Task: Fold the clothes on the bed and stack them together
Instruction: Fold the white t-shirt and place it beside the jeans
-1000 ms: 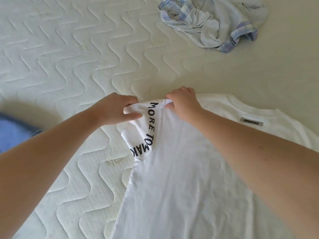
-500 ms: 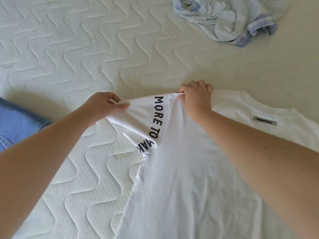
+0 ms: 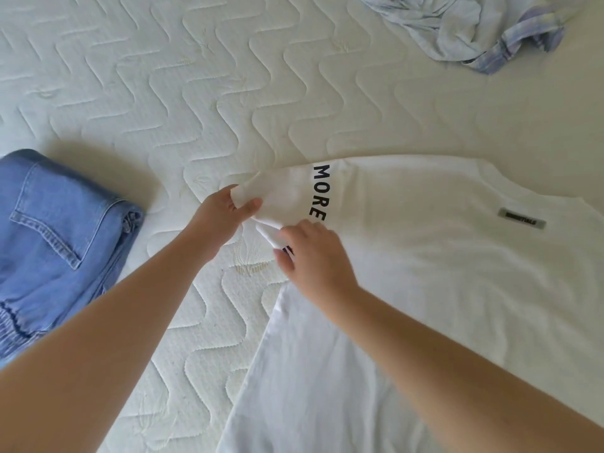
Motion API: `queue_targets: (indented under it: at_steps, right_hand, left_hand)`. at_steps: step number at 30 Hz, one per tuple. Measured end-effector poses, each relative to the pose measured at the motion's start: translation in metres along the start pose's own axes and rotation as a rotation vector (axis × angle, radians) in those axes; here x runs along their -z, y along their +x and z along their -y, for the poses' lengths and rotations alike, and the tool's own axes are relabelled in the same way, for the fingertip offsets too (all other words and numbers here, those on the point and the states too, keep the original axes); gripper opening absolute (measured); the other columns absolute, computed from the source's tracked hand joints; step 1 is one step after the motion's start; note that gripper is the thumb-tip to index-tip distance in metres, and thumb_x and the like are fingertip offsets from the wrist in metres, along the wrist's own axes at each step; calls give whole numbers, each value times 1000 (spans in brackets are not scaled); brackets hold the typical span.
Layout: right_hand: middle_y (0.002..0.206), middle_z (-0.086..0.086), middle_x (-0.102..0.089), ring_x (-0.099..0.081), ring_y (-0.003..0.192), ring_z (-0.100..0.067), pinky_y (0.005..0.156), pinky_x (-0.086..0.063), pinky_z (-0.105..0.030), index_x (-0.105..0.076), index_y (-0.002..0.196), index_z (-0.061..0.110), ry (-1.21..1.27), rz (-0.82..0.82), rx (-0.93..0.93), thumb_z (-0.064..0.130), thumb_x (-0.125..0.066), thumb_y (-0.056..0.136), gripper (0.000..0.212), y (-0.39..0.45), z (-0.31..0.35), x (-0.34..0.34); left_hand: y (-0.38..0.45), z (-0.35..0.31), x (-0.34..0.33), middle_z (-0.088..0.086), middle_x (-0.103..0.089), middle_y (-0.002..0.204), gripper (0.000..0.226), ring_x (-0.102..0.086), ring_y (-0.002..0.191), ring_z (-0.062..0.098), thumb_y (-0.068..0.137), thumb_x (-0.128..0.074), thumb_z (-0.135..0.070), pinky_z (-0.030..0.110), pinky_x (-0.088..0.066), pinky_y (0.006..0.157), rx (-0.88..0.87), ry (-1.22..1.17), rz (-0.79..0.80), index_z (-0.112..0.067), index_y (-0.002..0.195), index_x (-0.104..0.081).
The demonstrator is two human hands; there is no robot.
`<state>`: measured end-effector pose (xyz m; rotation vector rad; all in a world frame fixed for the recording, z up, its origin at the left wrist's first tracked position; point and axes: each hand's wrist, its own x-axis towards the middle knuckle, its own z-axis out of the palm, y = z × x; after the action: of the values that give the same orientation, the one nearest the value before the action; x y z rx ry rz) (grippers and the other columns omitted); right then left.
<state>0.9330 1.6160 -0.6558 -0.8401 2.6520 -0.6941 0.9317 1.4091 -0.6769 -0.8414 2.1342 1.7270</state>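
Left hand (image 3: 225,212) pinches the sleeve end of the white tee (image 3: 441,273), spread at the bed's (image 3: 196,93) right edge; right hand (image 3: 313,253) seems to grip the sleeve's lower hem.

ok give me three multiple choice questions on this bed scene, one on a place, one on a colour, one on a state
1. Where does the folded blue denim garment lie on the quilted white mattress?
A. at the left edge
B. at the top right
C. on the white t-shirt

2. What colour are the printed letters on the white t-shirt?
A. red
B. black
C. green

3. What state is the pale blue checked shirt in?
A. folded flat
B. crumpled
C. held up

Answers: 1 A, it sits left of the left hand. 2 B, MORE reads black on the sleeve that both the left hand and the right hand pinch. 3 B, it lies bunched, untouched.
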Motion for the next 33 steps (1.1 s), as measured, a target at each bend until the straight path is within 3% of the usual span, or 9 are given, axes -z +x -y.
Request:
queue_targets:
  at_steps: [2, 6, 10, 13, 18, 22, 28, 31, 33]
  right_hand:
    - [107, -3, -59, -55, 96, -24, 83, -40, -34, -60, 116, 15, -168, 55, -15, 35, -60, 89, 34, -5, 19, -21]
    - [73, 6, -60, -59, 69, -18, 67, -47, -28, -68, 77, 23, -292, -50, -105, 11, -74, 60, 21, 0, 34, -25]
    - [74, 0, -62, -59, 69, -24, 67, -46, -34, -68, 80, 15, -64, -278, 31, 5, -74, 76, 12, -9, 25, -27]
    - [78, 4, -63, -59, 76, -22, 71, -43, -36, -67, 83, 14, 76, -372, 47, 9, -68, 86, 6, -29, 21, -22]
    - [88, 7, -68, -61, 86, -22, 78, -43, -35, -70, 90, 16, 91, -231, -33, 13, -69, 87, 5, -45, 13, -27]
    - [103, 7, -69, -59, 102, -21, 87, -37, -31, -70, 107, 19, 118, -48, -36, 16, -61, 92, 18, -51, 9, -32]
    - [124, 3, -62, -53, 117, -22, 97, -37, -33, -63, 123, 17, 94, -111, -171, 8, -59, 90, 34, -59, -6, -27]
    - [132, -3, -57, -49, 123, -24, 104, -35, -30, -56, 133, 13, 205, -33, -237, 10, -55, 94, 38, -54, -14, -24]
    - [136, -2, -54, -48, 124, -19, 105, -34, -25, -49, 139, 14, 372, -20, -317, 15, -51, 98, 41, -49, -16, -21]
  left_hand:
    - [4, -6, -2, -18, -74, 90, 17, -67, 83, -5, 86, -73, -37, 18, -47, 71, -15, 74, -104, -35, 102, -67]
    - [15, -17, -6, -11, -60, 66, 15, -55, 53, -1, 86, -69, -38, 16, -38, 48, -80, 305, -246, -25, 92, -63]
    - [26, -28, -8, -8, -59, 74, 24, -54, 63, 9, 89, -63, -40, 26, -37, 51, -76, 471, -327, -17, 91, -60]
    - [28, -30, -9, -2, -51, 63, 36, -49, 58, 20, 91, -56, -44, 28, -36, 51, 22, 476, -357, -12, 75, -54]
    - [17, -23, -9, 1, -51, 65, 52, -49, 59, 18, 93, -49, -59, 31, -33, 50, 171, 542, -289, -11, 73, -50]
    - [-4, -3, -15, 3, -64, 79, 44, -68, 73, 21, 82, -73, -43, 28, -43, 55, 267, 340, -245, -12, 104, -51]
    - [-33, 17, -30, 2, -72, 99, 37, -67, 96, 23, 79, -78, -44, 37, -55, 83, 222, 209, -137, -15, 99, -70]
    - [-40, 20, -36, -2, -70, 95, 16, -67, 91, 20, 79, -74, -30, 32, -55, 71, 169, 116, -219, -25, 90, -63]
    - [-41, 17, -38, -1, -68, 101, 27, -66, 92, 20, 79, -73, -24, 32, -54, 69, 189, -31, -212, -24, 101, -57]
